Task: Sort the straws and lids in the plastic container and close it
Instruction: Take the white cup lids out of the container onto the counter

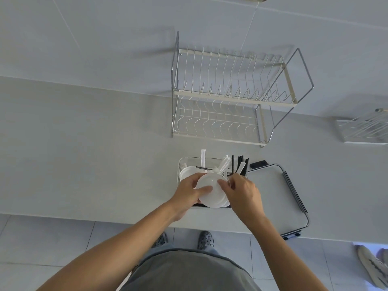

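Two tiers of wire dish rack (231,95) stand at the back of the counter (84,143), well behind the work. Nearer, the container's cover (275,192) lies flat just right of the clear plastic container (181,164), so closing is yet to come. Black straws (240,164) stand together at its right end, though wrapped straws (203,157) lie mixed. Left hand (189,192) and right hand (243,193) both curl round a stack of translucent lids (211,192) above the container.
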